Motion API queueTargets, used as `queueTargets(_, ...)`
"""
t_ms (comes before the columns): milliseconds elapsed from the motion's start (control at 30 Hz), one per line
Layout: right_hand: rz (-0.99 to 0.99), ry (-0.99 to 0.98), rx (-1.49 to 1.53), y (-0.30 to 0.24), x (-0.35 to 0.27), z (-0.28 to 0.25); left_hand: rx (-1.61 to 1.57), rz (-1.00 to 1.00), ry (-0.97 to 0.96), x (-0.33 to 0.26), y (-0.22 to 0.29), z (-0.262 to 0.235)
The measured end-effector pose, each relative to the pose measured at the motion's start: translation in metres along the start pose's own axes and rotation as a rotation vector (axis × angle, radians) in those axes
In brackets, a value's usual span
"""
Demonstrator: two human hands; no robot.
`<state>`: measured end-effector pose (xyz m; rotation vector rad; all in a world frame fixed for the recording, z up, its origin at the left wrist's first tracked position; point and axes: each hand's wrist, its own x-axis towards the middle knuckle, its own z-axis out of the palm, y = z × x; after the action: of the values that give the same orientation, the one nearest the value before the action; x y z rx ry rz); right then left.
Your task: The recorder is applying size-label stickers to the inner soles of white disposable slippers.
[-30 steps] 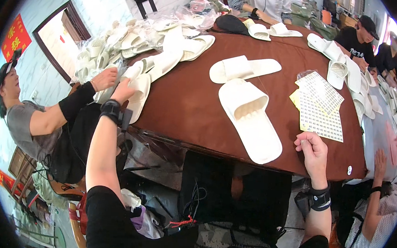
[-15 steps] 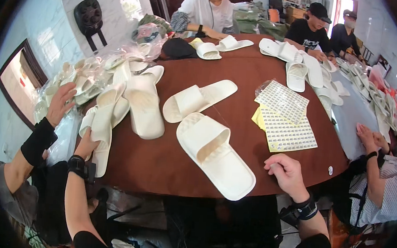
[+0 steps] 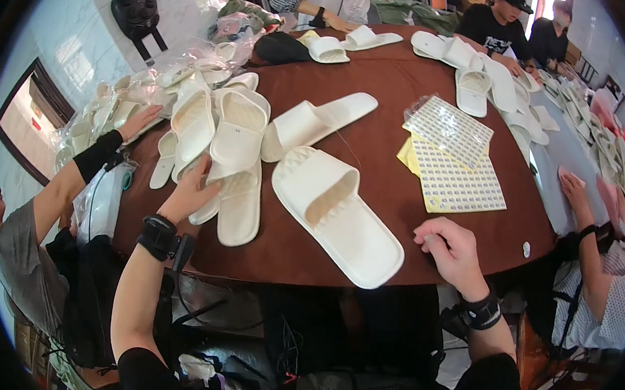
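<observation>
My left hand (image 3: 191, 192) is at a cluster of white slippers on the left, fingers apart and touching the near edge of a slipper (image 3: 193, 125). Beside that one, another white slipper (image 3: 239, 128) overlaps a slipper lying lower (image 3: 240, 208). In front of me lies a single white slipper (image 3: 363, 246), toe strap away from me; a further slipper (image 3: 347, 110) is just behind it. Over the table's near right part, my right hand (image 3: 453, 252) is curled with thumb and fingertips together. Whatever is in that pinch is hidden. Behind it lies a sheet of small stickers (image 3: 461, 187).
A second sticker sheet (image 3: 451, 128) overlaps the first, with a yellow sheet (image 3: 406, 157) underneath. Plastic-wrapped slippers (image 3: 104, 112) are heaped at left, where a co-worker's hand (image 3: 142, 121) reaches in. More slippers (image 3: 472, 90) lie far right. A round sticker (image 3: 527, 249) sits near the brown table's edge.
My left hand has moved right and released the slipper it gripped; the left slippers are rearranged nearer the middle. My right hand stays curled. The view has tilted slightly down.
</observation>
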<state>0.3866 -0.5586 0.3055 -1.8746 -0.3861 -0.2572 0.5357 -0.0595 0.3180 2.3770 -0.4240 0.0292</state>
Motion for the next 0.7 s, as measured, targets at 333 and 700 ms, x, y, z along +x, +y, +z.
queueTargets(333,-0.014,0.008,0.113,0.004,-0.002,-0.004,0.618,-0.126,0.257,-0.011,0.069,0.007)
queueTargets(700,-0.037,0.038,0.158,0.016,-0.003,0.003,0.386,0.407,0.213,-0.001,0.171,0.113)
